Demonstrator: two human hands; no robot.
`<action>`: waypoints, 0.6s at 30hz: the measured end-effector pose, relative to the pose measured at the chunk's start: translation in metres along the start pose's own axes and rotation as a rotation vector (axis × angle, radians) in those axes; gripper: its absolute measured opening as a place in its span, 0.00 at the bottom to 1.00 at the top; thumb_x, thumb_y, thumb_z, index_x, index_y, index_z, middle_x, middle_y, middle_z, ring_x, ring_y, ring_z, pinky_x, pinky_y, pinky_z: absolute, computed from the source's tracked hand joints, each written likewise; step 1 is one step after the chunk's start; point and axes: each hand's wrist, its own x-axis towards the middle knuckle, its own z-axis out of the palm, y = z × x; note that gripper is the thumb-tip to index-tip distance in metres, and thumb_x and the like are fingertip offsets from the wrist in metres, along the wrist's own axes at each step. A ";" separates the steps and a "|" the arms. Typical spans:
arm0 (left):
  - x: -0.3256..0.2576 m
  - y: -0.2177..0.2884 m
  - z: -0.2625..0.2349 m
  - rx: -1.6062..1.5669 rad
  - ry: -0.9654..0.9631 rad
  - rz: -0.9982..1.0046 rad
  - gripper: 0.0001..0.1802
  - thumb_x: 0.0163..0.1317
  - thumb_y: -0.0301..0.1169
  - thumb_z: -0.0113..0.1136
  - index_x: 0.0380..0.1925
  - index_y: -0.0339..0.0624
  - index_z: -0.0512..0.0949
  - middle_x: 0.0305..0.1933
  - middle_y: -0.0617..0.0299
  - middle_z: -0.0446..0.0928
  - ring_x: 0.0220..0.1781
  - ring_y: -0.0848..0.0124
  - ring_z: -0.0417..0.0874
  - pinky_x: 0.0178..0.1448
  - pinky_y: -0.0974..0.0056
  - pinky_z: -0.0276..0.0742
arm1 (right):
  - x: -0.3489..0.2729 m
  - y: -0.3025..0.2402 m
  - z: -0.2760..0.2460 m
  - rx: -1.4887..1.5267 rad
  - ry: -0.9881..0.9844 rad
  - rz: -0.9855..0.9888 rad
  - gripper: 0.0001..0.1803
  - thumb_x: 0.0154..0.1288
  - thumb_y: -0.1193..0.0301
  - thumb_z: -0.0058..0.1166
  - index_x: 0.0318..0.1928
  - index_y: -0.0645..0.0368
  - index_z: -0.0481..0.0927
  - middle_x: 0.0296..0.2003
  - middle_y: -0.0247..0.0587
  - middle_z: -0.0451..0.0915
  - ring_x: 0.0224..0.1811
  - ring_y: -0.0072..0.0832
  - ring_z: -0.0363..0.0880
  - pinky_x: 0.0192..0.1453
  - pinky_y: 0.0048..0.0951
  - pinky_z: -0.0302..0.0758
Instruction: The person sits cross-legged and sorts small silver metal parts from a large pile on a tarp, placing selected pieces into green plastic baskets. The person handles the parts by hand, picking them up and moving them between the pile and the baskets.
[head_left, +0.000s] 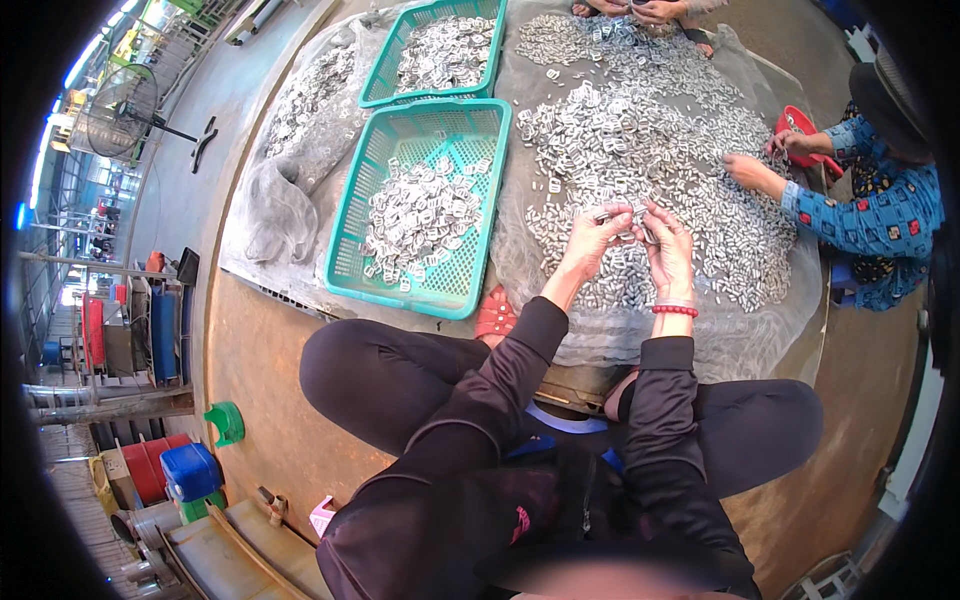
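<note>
Both my hands are raised close together over a wide pile of small grey metal buckles (620,130), spread on a grey mesh sheet. My left hand (595,240) is closed in a pinch, with a small metal buckle between thumb and fingers. Almost touching it, my right hand (668,248), with a red beaded bracelet at the wrist, also pinches a small metal buckle (640,212). Fingers partly cover both pieces, so their exact shape is hard to see. Left of my hands stands a teal plastic basket (338,262) with a heap of similar buckles (425,215) inside.
Behind it is a second teal basket (375,85) holding more buckles. At the right, a person in a blue patterned sleeve (845,215) reaches into the pile beside a red scoop-like container (792,125). Another person's hands (655,10) work at the far edge. A standing fan (125,110) is far left.
</note>
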 end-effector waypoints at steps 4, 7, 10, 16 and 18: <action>0.004 0.000 0.000 0.203 0.049 0.082 0.16 0.61 0.31 0.59 0.47 0.35 0.75 0.31 0.60 0.78 0.30 0.73 0.80 0.33 0.68 0.79 | 0.002 0.008 -0.006 -0.082 0.012 0.040 0.11 0.58 0.81 0.53 0.43 0.69 0.73 0.32 0.42 0.78 0.29 0.27 0.78 0.31 0.22 0.76; 0.006 0.002 -0.003 0.273 -0.018 0.076 0.13 0.60 0.29 0.58 0.43 0.34 0.76 0.30 0.61 0.78 0.29 0.75 0.80 0.29 0.71 0.77 | 0.003 0.008 -0.009 -0.035 0.014 0.073 0.11 0.58 0.81 0.53 0.43 0.67 0.73 0.33 0.43 0.78 0.29 0.28 0.78 0.31 0.24 0.77; 0.008 0.004 -0.007 0.337 -0.018 0.076 0.11 0.59 0.27 0.59 0.41 0.33 0.77 0.31 0.61 0.79 0.27 0.75 0.80 0.25 0.73 0.76 | 0.003 0.008 -0.011 0.009 0.025 0.156 0.11 0.57 0.81 0.54 0.42 0.66 0.73 0.33 0.41 0.78 0.30 0.30 0.79 0.33 0.25 0.78; 0.010 0.025 -0.014 0.862 -0.010 0.369 0.06 0.57 0.25 0.59 0.35 0.37 0.80 0.32 0.61 0.79 0.26 0.77 0.78 0.20 0.74 0.74 | 0.001 0.015 -0.022 0.046 0.020 0.247 0.12 0.55 0.80 0.56 0.42 0.65 0.74 0.35 0.40 0.77 0.35 0.29 0.77 0.36 0.25 0.78; 0.007 0.033 -0.012 0.820 -0.037 0.197 0.06 0.58 0.25 0.58 0.35 0.36 0.80 0.30 0.62 0.79 0.26 0.78 0.77 0.20 0.74 0.73 | 0.005 0.021 -0.028 0.145 0.089 0.301 0.13 0.54 0.82 0.57 0.42 0.67 0.74 0.36 0.41 0.76 0.36 0.30 0.76 0.36 0.24 0.78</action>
